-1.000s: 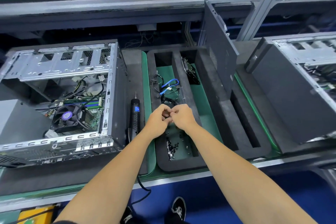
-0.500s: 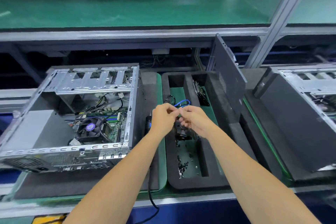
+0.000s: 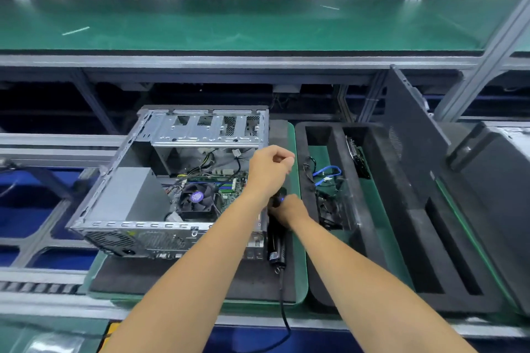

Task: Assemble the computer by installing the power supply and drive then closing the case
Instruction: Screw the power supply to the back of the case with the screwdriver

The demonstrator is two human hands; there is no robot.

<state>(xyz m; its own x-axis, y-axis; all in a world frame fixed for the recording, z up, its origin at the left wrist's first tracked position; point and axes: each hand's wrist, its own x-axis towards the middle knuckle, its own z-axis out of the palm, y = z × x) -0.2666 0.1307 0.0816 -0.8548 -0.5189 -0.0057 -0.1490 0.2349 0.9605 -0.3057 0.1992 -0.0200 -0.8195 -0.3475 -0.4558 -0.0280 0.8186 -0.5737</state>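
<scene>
Two hands work over one open computer case (image 3: 172, 180), laid on its side on a foam pad so we can reach in from above. Its power supply (image 3: 134, 198) already sits in the left rear corner. A side panel (image 3: 413, 135) stands propped at the back of the foam tray (image 3: 401, 238), parked until closing. A drive (image 3: 355, 157) waits on edge in a tray slot. An electric screwdriver (image 3: 276, 235) lies between case and tray, handy. Our right hand (image 3: 289, 206) curls round its upper end. Our left hand (image 3: 269, 169) hovers above, fingers curled, probably pinching a screw; we cannot tell.
</scene>
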